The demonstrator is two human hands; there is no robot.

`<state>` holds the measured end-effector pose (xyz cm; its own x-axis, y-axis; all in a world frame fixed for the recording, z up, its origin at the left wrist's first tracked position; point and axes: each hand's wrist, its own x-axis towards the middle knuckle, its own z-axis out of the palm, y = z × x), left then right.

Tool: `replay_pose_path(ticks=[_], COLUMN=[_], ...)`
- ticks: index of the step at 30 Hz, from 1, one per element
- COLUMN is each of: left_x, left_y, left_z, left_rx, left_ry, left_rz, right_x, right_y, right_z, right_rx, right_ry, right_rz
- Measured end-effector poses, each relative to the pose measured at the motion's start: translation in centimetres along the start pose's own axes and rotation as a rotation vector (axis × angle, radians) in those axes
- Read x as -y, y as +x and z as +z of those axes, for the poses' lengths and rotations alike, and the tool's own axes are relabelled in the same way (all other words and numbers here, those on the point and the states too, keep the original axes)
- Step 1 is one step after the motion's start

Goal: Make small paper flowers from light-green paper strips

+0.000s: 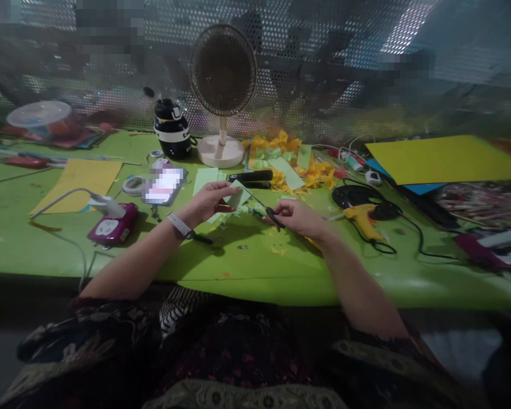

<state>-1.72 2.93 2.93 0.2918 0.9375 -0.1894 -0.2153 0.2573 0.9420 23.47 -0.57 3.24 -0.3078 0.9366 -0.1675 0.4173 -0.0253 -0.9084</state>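
Over green tabletop (255, 270), pinching green paper (239, 196) in left hand (208, 201), gripping scissors (274, 217) in right hand (300, 218) at paper's four o'clock.

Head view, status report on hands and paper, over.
Left fingers pinching green paper. Right fingers on scissors, blades toward paper. Black stapler close behind.

Room is left at the front of the green table (259, 272). The gap between the left hand (208, 203) and right hand (297, 218) is filled by green paper (240, 197) and scissors (275, 217). Farther back, the way is blocked by the desk fan (222, 82) and black bottle (172, 136); to the right, by the yellow glue gun (364, 220).
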Motion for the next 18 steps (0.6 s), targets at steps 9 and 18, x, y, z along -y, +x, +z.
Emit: replay_pose_path(ticks=[9,18], left_x=[-0.15,0.06], left_y=[-0.24,-0.04], left_z=[0.10,-0.16], left_rx=[0.014,0.046], left_ry=[0.099,0.101], left_rz=[0.021,0.053], right_x=[0.35,0.62], right_y=[-0.26,-0.37], right_z=[0.19,0.32], right_rx=[-0.010,0.002], right_ry=[-0.015,0.018], right_rz=[0.021,0.012])
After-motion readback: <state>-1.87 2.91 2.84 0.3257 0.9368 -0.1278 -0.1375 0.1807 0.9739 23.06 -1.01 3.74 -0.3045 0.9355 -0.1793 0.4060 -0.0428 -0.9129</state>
